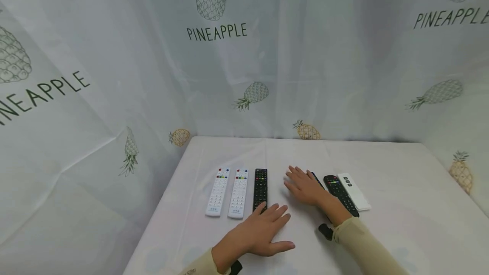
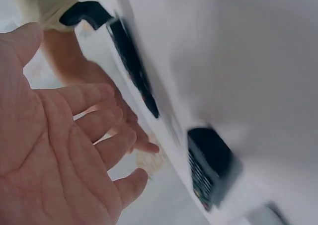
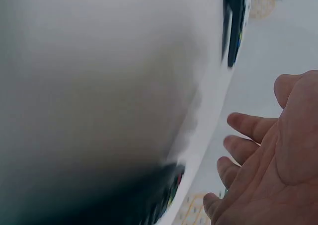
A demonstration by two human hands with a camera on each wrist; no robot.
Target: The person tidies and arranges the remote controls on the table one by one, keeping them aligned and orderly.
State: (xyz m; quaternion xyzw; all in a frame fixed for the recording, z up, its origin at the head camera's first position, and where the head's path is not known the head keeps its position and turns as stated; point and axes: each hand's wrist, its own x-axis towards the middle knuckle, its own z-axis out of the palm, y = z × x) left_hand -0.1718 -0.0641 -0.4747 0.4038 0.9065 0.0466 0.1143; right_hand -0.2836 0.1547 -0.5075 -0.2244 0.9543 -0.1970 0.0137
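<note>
From the head view, six remotes lie on a white-covered table (image 1: 401,173) before a pineapple-printed curtain (image 1: 324,60), and only the backs of the hands show. The left hand (image 1: 263,230) spreads its fingers across the near end of the left black remote (image 1: 260,183), hiding that end; the two buttoned white remotes (image 1: 238,194) lie side by side to its left. The right hand (image 1: 307,188) and its forearm cover most of a dark remote (image 1: 315,176), of which little more than the top edge peeks out there. Just right of it are the round-ended black remote (image 1: 341,192) and the few-buttoned white remote (image 1: 355,192). The wrist views add the palms: both bare and holding nothing, fingers loosely extended, thumbs apart. The left wrist view also shows gaps between the left hand and the remotes, and the dark remote at fuller length. In the right wrist view, the right hand appears apart from a blurred black remote (image 3: 149,200) low in the picture, whose match overhead I cannot tell.
</note>
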